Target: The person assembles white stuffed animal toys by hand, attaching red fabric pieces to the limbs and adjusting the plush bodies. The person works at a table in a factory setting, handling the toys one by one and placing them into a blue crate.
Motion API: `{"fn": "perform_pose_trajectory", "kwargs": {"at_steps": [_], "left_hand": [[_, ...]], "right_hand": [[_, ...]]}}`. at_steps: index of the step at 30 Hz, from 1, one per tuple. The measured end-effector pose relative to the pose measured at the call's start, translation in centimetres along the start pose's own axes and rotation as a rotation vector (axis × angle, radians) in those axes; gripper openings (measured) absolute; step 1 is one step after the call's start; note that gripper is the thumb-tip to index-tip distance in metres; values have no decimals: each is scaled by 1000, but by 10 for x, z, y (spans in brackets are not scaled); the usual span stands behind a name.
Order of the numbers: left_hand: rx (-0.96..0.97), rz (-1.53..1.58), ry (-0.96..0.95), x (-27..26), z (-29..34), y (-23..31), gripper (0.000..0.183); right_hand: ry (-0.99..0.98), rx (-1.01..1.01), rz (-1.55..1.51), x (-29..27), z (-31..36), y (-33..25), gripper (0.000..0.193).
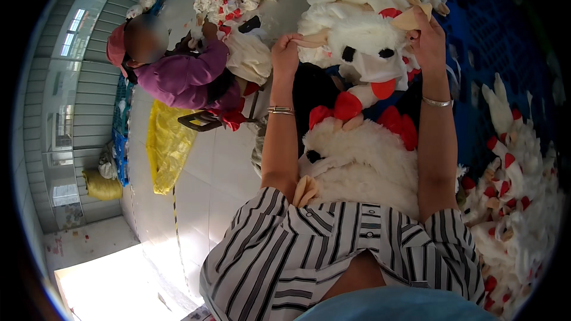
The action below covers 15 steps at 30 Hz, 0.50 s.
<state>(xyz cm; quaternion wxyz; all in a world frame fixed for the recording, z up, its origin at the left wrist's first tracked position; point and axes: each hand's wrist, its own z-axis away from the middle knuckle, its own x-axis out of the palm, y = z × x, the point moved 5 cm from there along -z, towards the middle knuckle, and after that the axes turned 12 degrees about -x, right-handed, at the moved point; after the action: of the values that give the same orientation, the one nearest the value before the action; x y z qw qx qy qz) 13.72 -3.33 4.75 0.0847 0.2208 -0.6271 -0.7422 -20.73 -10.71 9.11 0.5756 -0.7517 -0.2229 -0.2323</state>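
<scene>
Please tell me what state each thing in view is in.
Left hand, grip closed on the left beige flap
Right hand, grip closed on the right beige flap
Held white plush piece, held out by both flaps
Lower white plush piece, rumpled
Yellow plastic sheet, wrinkled
White plush pile, heaped loosely
Co-worker, seated, arms bent

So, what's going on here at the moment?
The person's left hand grips a long pinkish-beige fabric flap, and the right hand grips a wide beige fabric flap, at opposite sides of a white plush face with black eye patches. A white furry plush piece with red fabric parts lies between the forearms. To the left, a co-worker in a purple top is beside more white plush; a heap of white-and-red plush pieces lies at the right.
</scene>
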Motion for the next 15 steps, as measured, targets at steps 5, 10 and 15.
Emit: {"fn": "perform_pose_trajectory", "kwargs": {"at_steps": [5, 10, 15], "left_hand": [[680, -297, 26, 73, 66, 78, 39], [213, -573, -551, 115, 61, 46, 46], [19, 11, -377, 88, 27, 21, 39]], "right_hand": [[-207, 57, 233, 26, 15, 12, 24], [-197, -32, 48, 15, 4, 17, 23], [-342, -182, 675, 26, 14, 15, 56]]}}
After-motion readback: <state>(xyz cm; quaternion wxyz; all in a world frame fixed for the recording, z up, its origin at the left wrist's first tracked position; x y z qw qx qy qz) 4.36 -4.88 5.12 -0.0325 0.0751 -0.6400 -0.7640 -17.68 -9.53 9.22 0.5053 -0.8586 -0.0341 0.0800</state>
